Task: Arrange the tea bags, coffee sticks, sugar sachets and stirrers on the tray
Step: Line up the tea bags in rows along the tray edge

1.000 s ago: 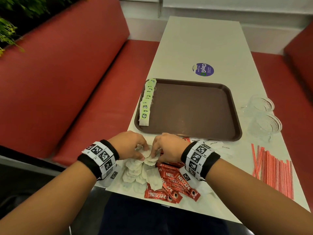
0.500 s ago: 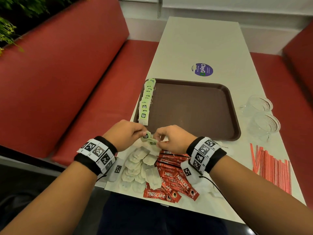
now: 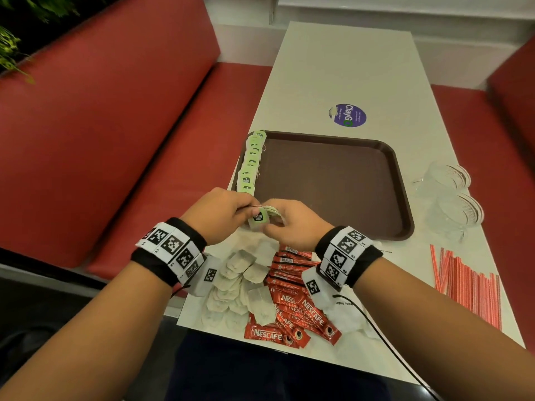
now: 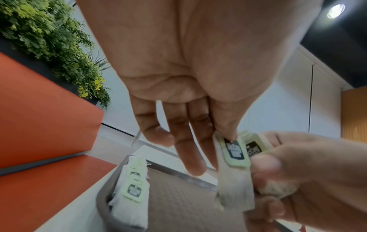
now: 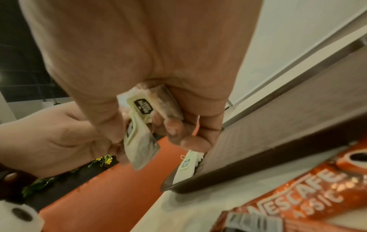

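Both hands meet just in front of the brown tray [image 3: 333, 180], over its near left corner. My left hand [image 3: 231, 212] pinches a tea bag [image 3: 257, 219] with a green tag [image 4: 234, 152] between thumb and fingers. My right hand [image 3: 285, 224] grips a small bunch of tea bags [image 5: 143, 109] and also touches that one. A row of green-tagged tea bags [image 3: 251, 163] lies along the tray's left side. Loose tea bags [image 3: 240, 273], red coffee sticks [image 3: 295, 308], white sugar sachets [image 3: 347, 316] and red-striped stirrers [image 3: 469, 282] lie on the white table [image 3: 347, 68].
Two clear plastic cups [image 3: 451, 195] stand right of the tray. A purple round sticker [image 3: 347, 115] marks the table beyond it. Red benches [image 3: 115, 125] flank the table on both sides. A black cable [image 3: 385, 340] runs from my right wrist over the table edge.
Both hands rose from the loose pile near the table's front edge toward the tray's near left corner, bringing tea bags with them. The camera tilted slightly forward.
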Motion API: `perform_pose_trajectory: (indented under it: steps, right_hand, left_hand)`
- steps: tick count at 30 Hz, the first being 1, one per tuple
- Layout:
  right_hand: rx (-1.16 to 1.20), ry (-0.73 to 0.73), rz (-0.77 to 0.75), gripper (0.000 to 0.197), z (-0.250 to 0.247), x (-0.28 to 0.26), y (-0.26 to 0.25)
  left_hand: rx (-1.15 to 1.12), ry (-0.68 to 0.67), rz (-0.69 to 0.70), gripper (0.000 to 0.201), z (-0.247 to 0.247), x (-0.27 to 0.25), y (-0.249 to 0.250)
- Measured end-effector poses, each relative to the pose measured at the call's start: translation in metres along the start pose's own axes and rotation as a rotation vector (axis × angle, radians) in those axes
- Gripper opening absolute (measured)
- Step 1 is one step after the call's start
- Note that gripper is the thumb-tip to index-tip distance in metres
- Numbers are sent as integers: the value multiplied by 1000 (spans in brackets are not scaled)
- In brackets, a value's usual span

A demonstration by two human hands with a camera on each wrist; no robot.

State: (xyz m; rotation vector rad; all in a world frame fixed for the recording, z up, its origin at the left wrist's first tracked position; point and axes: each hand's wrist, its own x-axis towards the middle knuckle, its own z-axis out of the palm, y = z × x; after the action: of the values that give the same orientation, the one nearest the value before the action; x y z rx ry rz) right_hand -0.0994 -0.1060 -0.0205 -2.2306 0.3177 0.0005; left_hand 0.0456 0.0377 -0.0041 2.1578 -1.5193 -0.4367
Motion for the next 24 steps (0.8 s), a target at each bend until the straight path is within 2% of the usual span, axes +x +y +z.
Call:
perform_pose_trajectory:
  steps: [3, 5, 7, 10, 11, 13, 16, 20, 22, 24]
  right_hand:
    - [-17, 52, -30, 31, 2, 4, 4]
    - [-12, 87, -32, 34, 1, 7, 5]
    - [-33, 115, -37, 29, 1, 9, 6]
    - [0, 141, 15, 2, -1, 9, 10]
    - [27, 125, 43, 5, -3, 9, 11]
    - [61, 37, 87, 11, -6, 9, 15]
    - [18, -68, 124, 20, -10, 11, 18]
    - [12, -53, 113, 28, -12, 12, 22]
    - [39, -46, 114, 26, -14, 13, 24]
    - [62, -38, 116, 22, -15, 13, 24]
  left_hand:
    - [-33, 71, 47, 14, -3, 3, 2]
    - [-26, 95, 51, 15, -4, 5, 3]
    - [-25, 120, 39, 15, -6, 7, 5]
    - [-46, 194, -51, 16, -16, 18, 4]
    - [-24, 201, -90, 17, -19, 23, 2]
    - [63, 157, -139, 19, -24, 33, -6]
    - [171, -9, -185, 21, -23, 47, -21]
    - [212, -239, -240, 24, -11, 60, -35]
    - [249, -273, -254, 27, -5, 64, -41]
    - [269, -224, -276, 28, 1, 68, -48]
